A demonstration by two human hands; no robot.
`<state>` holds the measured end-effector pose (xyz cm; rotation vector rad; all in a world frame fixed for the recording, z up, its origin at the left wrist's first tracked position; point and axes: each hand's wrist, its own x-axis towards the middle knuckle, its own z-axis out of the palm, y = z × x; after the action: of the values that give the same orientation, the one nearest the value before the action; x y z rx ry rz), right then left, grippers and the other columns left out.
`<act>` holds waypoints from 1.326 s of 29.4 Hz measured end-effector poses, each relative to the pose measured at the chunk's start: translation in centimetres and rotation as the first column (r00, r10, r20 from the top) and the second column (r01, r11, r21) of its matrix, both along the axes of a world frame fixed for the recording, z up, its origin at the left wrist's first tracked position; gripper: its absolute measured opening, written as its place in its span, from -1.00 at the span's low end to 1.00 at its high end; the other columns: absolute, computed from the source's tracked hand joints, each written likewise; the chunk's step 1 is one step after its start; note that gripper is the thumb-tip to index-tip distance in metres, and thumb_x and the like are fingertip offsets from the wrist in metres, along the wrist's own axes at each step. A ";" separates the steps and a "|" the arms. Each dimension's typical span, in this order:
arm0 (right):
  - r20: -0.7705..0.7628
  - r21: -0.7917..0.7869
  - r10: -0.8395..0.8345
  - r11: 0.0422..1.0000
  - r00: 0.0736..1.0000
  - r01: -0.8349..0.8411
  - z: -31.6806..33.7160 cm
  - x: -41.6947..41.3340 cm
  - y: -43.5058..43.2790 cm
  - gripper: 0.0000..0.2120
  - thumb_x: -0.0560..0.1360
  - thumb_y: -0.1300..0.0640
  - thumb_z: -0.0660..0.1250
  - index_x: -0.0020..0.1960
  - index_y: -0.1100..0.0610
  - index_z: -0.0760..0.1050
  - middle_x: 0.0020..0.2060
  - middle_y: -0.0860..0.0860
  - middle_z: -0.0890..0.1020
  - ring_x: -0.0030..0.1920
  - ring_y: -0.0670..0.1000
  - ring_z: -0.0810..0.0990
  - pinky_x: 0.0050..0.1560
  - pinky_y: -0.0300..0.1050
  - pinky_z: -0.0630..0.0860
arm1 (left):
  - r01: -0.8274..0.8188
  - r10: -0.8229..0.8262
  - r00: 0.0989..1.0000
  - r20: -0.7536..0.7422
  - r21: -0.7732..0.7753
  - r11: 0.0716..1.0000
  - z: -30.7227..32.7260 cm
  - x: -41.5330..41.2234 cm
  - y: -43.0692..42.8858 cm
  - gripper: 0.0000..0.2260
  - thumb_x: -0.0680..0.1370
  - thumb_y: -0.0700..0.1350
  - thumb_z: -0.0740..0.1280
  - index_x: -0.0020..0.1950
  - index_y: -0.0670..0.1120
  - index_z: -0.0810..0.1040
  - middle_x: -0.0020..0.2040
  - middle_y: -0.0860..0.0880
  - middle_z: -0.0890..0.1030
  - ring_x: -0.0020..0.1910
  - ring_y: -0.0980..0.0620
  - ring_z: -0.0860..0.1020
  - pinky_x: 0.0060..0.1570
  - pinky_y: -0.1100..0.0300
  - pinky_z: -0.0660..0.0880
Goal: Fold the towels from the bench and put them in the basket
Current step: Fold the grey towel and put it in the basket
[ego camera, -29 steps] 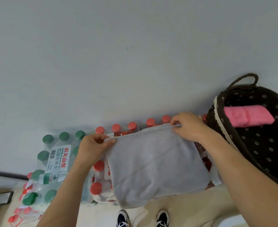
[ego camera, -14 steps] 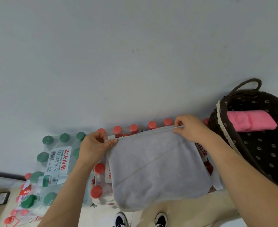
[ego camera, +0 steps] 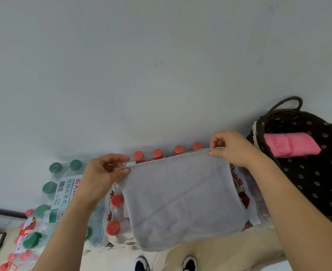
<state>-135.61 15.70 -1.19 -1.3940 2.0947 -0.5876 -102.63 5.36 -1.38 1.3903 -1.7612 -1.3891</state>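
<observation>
A plain pale wall point(ego camera: 161, 55) is filling the bkgd. Shrink-wrapped bottle packs are sitting at its base: green-cap pack point(ego camera: 51, 190) at left, red-cap pack point(ego camera: 116, 214) beside it. The grey towel point(ego camera: 180, 198) is hanging in front of the red-cap pack, folded, w/ its top edge stretched level btwn both hands. The left hand point(ego camera: 102, 173) is pinching the top-left corner: thumb point(ego camera: 122, 171) on the near face, forefinger behind, other fingers curled. The right hand point(ego camera: 231, 147) is pinching the top-right corner the same way, fingers closed narrow on the hem. The towel's lower edge is hanging free above two shoes point(ego camera: 141, 264). The basket point(ego camera: 317, 182), dark w/ flower-print liner, is standing just right of the right hand. A folded pink towel point(ego camera: 292, 144) is lying inside it.
</observation>
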 end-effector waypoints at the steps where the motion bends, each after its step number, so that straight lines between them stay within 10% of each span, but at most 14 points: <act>1: -0.011 -0.016 -0.002 1.000 1.000 0.001 0.3 0.2 0.2 -0.84 0.38 0.16 0.50 -0.25 0.03 0.51 -0.25 0.03 0.62 -0.16 0.09 0.59 -0.13 -0.02 0.52 | 0.021 -0.021 1.000 0.023 -0.018 1.000 0.4 0.1 0.1 -0.71 0.41 -0.40 0.44 -0.06 -0.02 0.67 -0.18 -0.07 0.61 -0.22 0.08 0.56 -0.21 0.42 0.51; 11: 0.014 -0.114 0.111 0.988 0.994 -0.109 5.5 2.3 1.9 -0.80 0.39 0.26 0.46 -0.12 -0.04 0.60 -0.23 0.00 0.62 -0.17 0.03 0.58 -0.08 -0.04 0.52 | 0.250 -0.177 0.912 0.370 -0.159 0.955 3.7 2.3 1.0 -0.58 0.44 -0.34 0.41 -0.12 0.24 0.67 -0.09 0.09 0.66 -0.06 0.06 0.61 0.06 0.10 0.52; 18: -0.300 -0.003 0.088 0.996 0.950 -0.093 6.6 1.8 2.3 -0.99 0.43 0.12 0.45 -0.16 0.04 0.65 -0.21 -0.06 0.65 -0.11 -0.02 0.59 -0.12 -0.14 0.46 | 0.368 -0.252 0.826 0.503 -0.144 0.918 6.3 1.9 2.7 -0.69 0.42 -0.28 0.43 -0.18 0.18 0.63 -0.24 0.09 0.66 -0.21 0.18 0.58 -0.15 0.36 0.48; 20: -0.259 -0.055 0.039 0.997 0.965 -0.056 7.2 1.3 2.7 -0.95 0.42 0.13 0.47 -0.20 0.06 0.62 -0.26 -0.08 0.62 -0.17 -0.02 0.58 -0.17 -0.14 0.45 | 0.274 -0.176 0.893 0.414 -0.190 0.943 6.9 1.9 3.2 -0.77 0.42 -0.29 0.44 -0.22 0.08 0.66 -0.26 0.04 0.67 -0.24 0.09 0.61 -0.16 0.31 0.50; 23: 0.219 -0.136 -0.058 0.987 0.974 0.089 8.8 1.0 3.4 -0.97 0.46 0.23 0.43 -0.12 0.20 0.60 -0.22 0.03 0.60 -0.24 0.00 0.58 -0.30 -0.09 0.62 | 0.072 -0.067 0.997 0.048 -0.114 0.991 7.5 2.0 3.2 -0.84 0.43 -0.34 0.44 -0.19 -0.07 0.67 -0.26 -0.12 0.67 -0.24 -0.01 0.58 -0.10 0.15 0.49; 28: 0.595 -0.338 -0.089 0.874 0.798 0.350 12.4 1.1 2.0 -0.90 0.48 0.33 0.38 -0.13 0.15 0.57 -0.22 0.03 0.52 -0.22 -0.08 0.53 -0.44 -0.25 0.57 | -0.257 0.172 0.920 -0.353 -0.211 0.943 10.3 0.5 2.1 -0.79 0.47 -0.35 0.39 -0.15 -0.03 0.67 -0.25 0.01 0.67 -0.19 0.00 0.57 -0.09 0.12 0.53; 39: 0.588 -0.705 0.246 0.624 0.771 0.338 20.2 2.7 5.6 -0.89 0.25 0.09 0.46 -0.23 -0.02 0.69 -0.29 -0.05 0.69 -0.18 -0.05 0.66 -0.19 -0.16 0.64 | -0.412 0.085 0.845 -0.529 -0.540 0.734 18.1 0.6 2.6 -0.64 0.47 -0.41 0.31 -0.16 0.08 0.65 -0.22 0.17 0.67 -0.16 0.15 0.58 -0.10 0.33 0.46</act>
<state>-132.94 21.30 19.01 -1.2369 1.2924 -1.9005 -102.04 7.99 16.69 0.7832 -1.4298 -0.7571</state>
